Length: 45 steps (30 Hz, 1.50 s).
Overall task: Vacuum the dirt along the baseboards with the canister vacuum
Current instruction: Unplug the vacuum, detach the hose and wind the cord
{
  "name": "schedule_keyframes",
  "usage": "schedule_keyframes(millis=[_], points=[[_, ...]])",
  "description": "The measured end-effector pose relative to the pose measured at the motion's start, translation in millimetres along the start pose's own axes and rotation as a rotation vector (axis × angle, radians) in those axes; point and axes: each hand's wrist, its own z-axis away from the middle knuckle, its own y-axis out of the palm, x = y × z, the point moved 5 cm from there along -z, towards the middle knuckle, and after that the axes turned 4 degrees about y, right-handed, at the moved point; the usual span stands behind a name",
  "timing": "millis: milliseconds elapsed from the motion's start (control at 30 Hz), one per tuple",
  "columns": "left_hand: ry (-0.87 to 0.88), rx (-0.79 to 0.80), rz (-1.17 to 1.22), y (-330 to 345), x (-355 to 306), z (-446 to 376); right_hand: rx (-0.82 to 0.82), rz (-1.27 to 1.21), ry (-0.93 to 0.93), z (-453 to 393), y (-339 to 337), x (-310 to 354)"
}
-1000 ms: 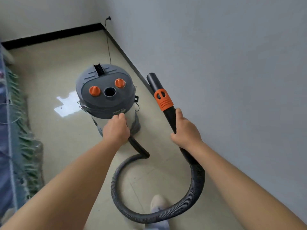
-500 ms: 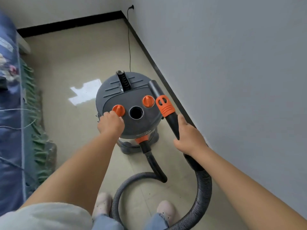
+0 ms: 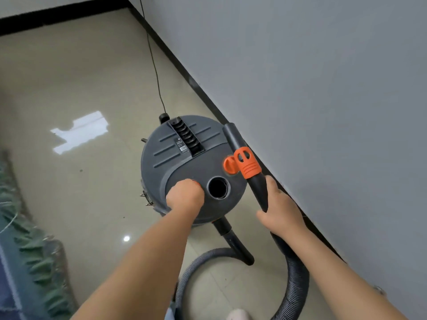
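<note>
While the left hand (image 3: 184,195) curls over an orange knob on the round grey canister vacuum (image 3: 191,162), the right hand (image 3: 280,211) grips the black wand (image 3: 258,188), its length pointing along the black baseboard (image 3: 208,98) just beside it.

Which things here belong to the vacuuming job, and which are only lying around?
Belong to the job:
canister vacuum
hose, gripped by the right hand
left orange knob, under the left hand
right orange knob
power cord
black baseboard

Lying about:
blue and green fabric at the left edge
</note>
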Motion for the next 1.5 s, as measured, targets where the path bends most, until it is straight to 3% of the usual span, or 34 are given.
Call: schedule_keyframes(millis=[167,333,500,600,733,833,900,1067,1167,1333,1500], points=[[-0.029,0.125,0.152,-5.5,4.9,-3.5,-0.022,-0.129,0.074,0.9,-1.6,13.1],[-0.102,0.258,0.327,-11.8,14.6,-6.8,-0.019,-0.093,0.043,14.6,8.0,9.4],[0.173,0.072,0.403,-39.7,7.9,-4.3,-0.022,0.037,-0.025,37.4,13.7,4.3],[0.224,-0.05,0.571,-60.6,3.9,6.1,-0.047,0.042,-0.023,43.2,12.9,7.4],[0.281,0.001,0.646,-65.5,8.3,23.5,-0.059,-0.066,0.023,49.2,11.6,13.8],[0.272,0.159,0.78,-59.3,17.5,33.1,-0.018,-0.098,-0.017,56.3,21.8,24.5],[0.269,0.181,0.868,-56.2,21.3,37.7,0.021,-0.072,-0.077,61.4,31.0,34.8],[0.136,0.052,0.893,-41.3,32.1,50.7,-0.019,-0.031,-0.236,74.8,49.8,54.0],[0.024,-0.071,0.863,-36.0,44.4,56.1,-0.054,-0.136,-0.256,86.4,61.1,51.1],[-0.006,-0.137,0.93,-34.8,62.7,61.2,0.13,-0.218,-0.101,100.4,87.9,15.5],[-0.066,-0.171,0.979,-51.2,85.5,70.5,0.35,-0.312,-0.106,115.7,102.5,14.2]])
